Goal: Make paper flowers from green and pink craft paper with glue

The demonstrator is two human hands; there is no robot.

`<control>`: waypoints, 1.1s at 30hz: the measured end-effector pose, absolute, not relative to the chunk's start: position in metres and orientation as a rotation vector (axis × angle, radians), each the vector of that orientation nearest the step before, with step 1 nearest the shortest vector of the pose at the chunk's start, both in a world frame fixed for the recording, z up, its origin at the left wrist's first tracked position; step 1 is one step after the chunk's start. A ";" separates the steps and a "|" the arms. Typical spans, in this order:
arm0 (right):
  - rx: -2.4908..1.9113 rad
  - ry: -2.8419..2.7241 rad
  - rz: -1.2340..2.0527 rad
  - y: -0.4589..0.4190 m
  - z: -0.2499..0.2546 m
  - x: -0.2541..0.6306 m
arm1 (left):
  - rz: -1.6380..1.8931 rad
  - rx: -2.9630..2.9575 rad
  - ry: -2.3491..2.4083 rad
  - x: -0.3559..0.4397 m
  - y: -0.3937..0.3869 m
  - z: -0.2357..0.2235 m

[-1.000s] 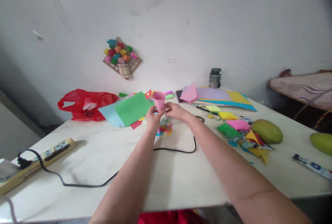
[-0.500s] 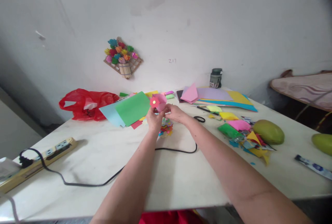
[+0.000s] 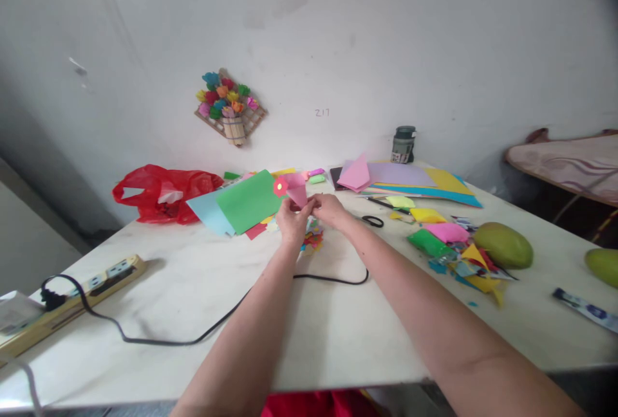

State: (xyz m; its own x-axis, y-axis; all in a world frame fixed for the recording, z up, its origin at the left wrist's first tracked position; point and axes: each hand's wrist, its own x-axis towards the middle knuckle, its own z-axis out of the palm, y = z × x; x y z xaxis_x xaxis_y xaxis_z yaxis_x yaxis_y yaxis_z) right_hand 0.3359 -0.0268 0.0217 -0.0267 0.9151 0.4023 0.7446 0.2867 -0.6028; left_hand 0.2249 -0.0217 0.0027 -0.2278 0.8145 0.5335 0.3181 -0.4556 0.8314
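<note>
My left hand (image 3: 291, 221) is closed around the lower end of a pink paper cone (image 3: 298, 189), held up above the table. A red paper flower (image 3: 280, 186) with a yellow centre sits at the cone's left side. My right hand (image 3: 329, 210) is closed too, its fingertips pinched against my left fingers beside the cone's base. Whatever lies between those right fingertips is too small and too covered to make out. Beneath the hands is a small heap of colourful paper flowers (image 3: 313, 238), partly hidden by my left wrist.
Green paper (image 3: 248, 201) and a red plastic bag (image 3: 167, 195) lie left. Black-handled scissors (image 3: 373, 221) are right of my hands, then clay packets (image 3: 447, 232), paper scraps and a green mango (image 3: 502, 245). A black cable (image 3: 159, 342) runs from a power strip (image 3: 116, 272) across the table.
The pink cone has turned in my left hand, so more of its side and narrow end shows. The red flower has shifted left and slightly up. My right fingers stay pinched beside it.
</note>
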 end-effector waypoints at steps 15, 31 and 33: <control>-1.630 -1.816 0.260 -0.030 0.023 0.338 | 1.675 1.583 1.314 0.225 -0.020 0.001; -1.762 -1.890 -0.044 -0.040 0.027 0.336 | 1.638 1.474 1.250 0.229 -0.018 -0.002; -1.749 -1.881 -0.038 -0.041 0.027 0.336 | 1.624 1.486 1.224 0.230 -0.018 -0.003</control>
State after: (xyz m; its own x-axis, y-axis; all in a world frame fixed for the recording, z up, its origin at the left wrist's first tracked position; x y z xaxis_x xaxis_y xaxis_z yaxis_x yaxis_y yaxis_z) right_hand 0.3361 -0.0410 0.0268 0.0132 0.9096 0.4153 0.9256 0.1460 -0.3492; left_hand 0.2297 -0.0178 -0.0027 -0.1814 0.8958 0.4057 0.1432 -0.3841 0.9121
